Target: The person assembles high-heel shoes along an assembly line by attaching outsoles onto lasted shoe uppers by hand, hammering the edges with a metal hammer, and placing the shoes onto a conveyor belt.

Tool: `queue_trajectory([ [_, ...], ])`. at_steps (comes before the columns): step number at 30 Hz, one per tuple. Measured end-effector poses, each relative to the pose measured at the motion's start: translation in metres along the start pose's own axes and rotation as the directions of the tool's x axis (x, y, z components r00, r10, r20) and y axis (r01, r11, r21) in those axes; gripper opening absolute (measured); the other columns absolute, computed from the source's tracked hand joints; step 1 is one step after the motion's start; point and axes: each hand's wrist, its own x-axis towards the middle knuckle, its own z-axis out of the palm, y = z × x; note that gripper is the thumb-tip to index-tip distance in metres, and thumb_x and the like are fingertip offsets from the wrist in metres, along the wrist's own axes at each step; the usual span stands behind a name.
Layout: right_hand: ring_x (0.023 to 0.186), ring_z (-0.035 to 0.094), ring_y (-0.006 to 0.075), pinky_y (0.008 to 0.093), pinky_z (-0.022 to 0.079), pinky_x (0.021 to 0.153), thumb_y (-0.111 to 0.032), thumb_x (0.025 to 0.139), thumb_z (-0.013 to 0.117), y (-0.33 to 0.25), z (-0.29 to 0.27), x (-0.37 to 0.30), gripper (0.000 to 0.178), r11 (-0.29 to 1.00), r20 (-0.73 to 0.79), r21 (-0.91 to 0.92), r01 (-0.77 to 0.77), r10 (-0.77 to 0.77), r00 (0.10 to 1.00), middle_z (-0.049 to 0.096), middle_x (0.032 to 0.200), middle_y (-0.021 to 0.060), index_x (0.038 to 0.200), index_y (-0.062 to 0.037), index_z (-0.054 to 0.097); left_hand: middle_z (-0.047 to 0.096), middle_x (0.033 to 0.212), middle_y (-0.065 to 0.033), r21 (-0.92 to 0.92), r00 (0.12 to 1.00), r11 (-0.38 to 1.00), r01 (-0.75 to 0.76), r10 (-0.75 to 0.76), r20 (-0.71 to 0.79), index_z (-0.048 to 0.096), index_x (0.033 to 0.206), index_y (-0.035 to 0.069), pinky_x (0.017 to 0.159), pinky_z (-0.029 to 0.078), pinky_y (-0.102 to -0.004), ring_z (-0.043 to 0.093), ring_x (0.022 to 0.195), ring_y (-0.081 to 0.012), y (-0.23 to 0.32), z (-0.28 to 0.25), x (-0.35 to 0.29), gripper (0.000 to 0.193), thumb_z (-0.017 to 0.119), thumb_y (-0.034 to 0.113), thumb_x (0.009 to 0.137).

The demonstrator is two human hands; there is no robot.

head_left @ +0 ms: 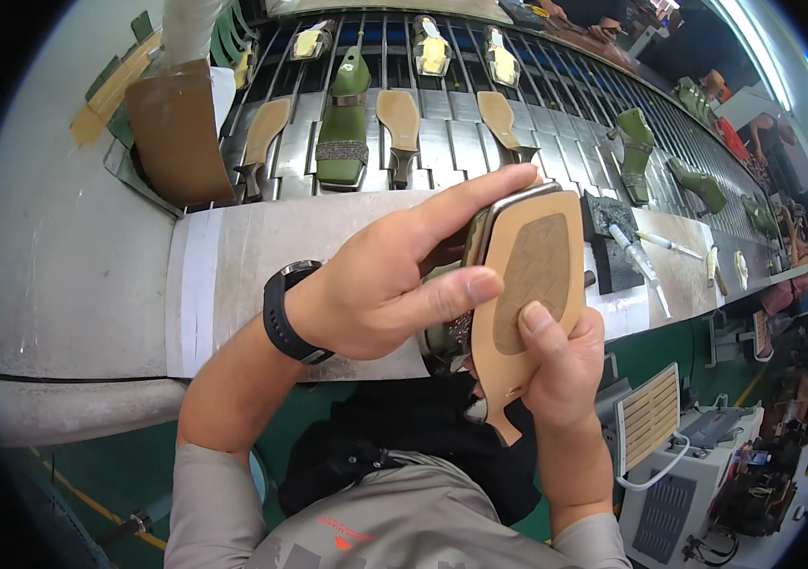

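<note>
over the table (pixel 257 223), my left hand (pixel 404 275) and right hand (pixel 560 370) hold a tan sole (pixel 535 275), already against a shoe (pixel 459 334), three more soles (pixel 399 119) lying apparently unjoined beyond.

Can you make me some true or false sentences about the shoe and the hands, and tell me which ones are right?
1. The left grip and the right grip both touch the same shoe. True.
2. The bottom of that shoe is bright red. False: its sole is tan, with a darker patch in the middle.
3. The watch is on the right arm. False: the black watch is on the left arm.
4. Some tan soles lie on the metal slats. True.
5. The syringes are left of both hands. False: the syringes lie to the right.
</note>
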Motion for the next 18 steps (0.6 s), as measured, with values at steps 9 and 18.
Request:
queue_trajectory([
  [9, 0.064, 0.066, 0.0112, 0.0291, 0.052, 0.056, -0.020, 0.107, 0.063, 0.030, -0.002, -0.036, 0.029, 0.916, 0.040, -0.228, 0.332, -0.331, 0.943, 0.074, 0.080, 0.0065, 0.100, 0.0070, 0.071, 0.058, 0.148, -0.0324, 0.005, 0.987, 0.999, 0.040, -0.039, -0.155, 0.050, 0.150, -0.010, 0.117, 0.046, -0.0430, 0.060, 0.137, -0.0354, 0.033, 0.024, -0.033, 0.057, 0.055, 0.026, 0.107],
  [18, 0.045, 0.054, 0.0228, 0.0341, 0.042, 0.045, -0.013, 0.101, 0.070, 0.035, 0.025, -0.048, 0.024, 0.810, 0.226, -0.361, 0.462, -0.404, 0.886, 0.058, 0.061, 0.0094, 0.083, 0.0018, 0.067, 0.064, 0.133, -0.0392, -0.004, 0.945, 1.000, -0.027, 0.025, -0.327, 0.062, 0.128, -0.001, 0.105, 0.056, -0.0542, 0.068, 0.124, -0.0442, 0.049, 0.041, -0.070, 0.029, 0.062, 0.021, 0.109],
])
